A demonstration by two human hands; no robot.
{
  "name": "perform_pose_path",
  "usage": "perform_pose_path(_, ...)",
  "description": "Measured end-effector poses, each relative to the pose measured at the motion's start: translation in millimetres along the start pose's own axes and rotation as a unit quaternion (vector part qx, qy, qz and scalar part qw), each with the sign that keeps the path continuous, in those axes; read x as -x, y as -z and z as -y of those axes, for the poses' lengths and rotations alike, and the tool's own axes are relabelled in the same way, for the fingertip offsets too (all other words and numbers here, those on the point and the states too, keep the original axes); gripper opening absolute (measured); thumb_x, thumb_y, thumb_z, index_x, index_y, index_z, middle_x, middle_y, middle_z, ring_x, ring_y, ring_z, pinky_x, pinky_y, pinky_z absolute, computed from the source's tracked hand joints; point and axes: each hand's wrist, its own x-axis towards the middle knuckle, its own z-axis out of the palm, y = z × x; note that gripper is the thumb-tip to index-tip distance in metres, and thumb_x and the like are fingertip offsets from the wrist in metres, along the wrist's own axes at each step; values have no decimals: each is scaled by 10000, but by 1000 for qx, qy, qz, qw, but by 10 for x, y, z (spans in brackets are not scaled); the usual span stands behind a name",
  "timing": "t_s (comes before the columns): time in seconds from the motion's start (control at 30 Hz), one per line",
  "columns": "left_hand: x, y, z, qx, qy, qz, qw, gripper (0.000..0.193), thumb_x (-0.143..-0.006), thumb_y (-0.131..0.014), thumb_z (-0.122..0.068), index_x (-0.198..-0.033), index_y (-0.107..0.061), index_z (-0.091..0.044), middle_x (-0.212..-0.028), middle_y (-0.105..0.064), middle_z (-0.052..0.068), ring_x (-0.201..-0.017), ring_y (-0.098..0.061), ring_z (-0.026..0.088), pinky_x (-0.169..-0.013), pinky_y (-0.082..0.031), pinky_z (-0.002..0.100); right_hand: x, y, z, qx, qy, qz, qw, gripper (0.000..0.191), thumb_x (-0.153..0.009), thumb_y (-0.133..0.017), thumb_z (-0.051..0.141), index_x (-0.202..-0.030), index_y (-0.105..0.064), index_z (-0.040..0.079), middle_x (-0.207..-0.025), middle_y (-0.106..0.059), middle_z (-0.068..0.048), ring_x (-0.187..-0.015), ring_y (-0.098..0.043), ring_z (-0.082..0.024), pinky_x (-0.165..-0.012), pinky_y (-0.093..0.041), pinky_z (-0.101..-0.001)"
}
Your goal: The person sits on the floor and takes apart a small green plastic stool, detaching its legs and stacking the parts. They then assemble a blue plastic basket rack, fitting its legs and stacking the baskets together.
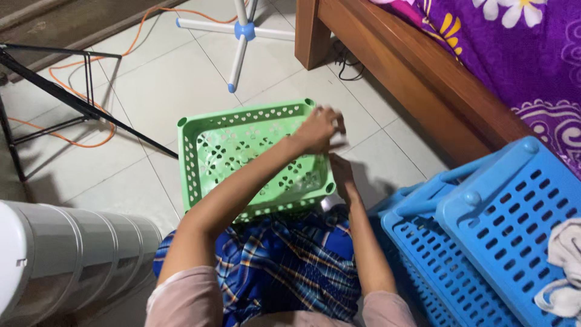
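A green perforated plastic basket (209, 136) rests on the tiled floor in front of my knees, tilted up toward me. My left hand (319, 128) reaches across it and grips the far right corner of its rim. My right hand (342, 175) holds the right side wall of the same basket, lower down. My lap is covered by a blue plaid cloth (290, 260).
Blue perforated baskets (484, 236) stand stacked at my right, with a white rag (566, 266) on the top one. A wooden bed frame (417, 72) with a purple flowered cover runs at the upper right. A black stand (66, 100), orange cable, white fan base (242, 30) and grey ribbed cylinder (66, 254) lie to the left.
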Motion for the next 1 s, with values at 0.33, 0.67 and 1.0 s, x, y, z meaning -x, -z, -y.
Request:
perform_pose_path(0.33,1241,-277,-1382,-90,161,-223,957,430,-719,-751,-283,-1071,-635,-64,-1096,-590,156,-1080,-550,333,-974,-421,463,765,-50,-417,321,252,-29,912,223,-968,-609,194,-1063,-663,-1,-976,-724,-137,-914,-703,-262,-748,-537,-390)
perform_pose_path(0.67,1189,-646,-1196,-237,158,-144,948,229,-806,-651,-199,-1007,-615,-96,-909,-584,69,-850,-597,241,-720,-475,377,929,-168,-449,-404,61,119,905,469,-1151,-387,409,-1331,-601,32,-1261,-666,-95,-1209,-611,-218,-1094,-445,-418)
perform_pose_path(1.0,1150,-609,-1225,-213,173,-155,949,216,-852,-638,-253,-996,-620,-92,-903,-589,65,-836,-599,238,-711,-471,385,891,-156,-347,369,167,3,914,278,-1105,-440,263,-1227,-581,57,-1149,-706,-115,-1060,-664,-265,-975,-516,-379)
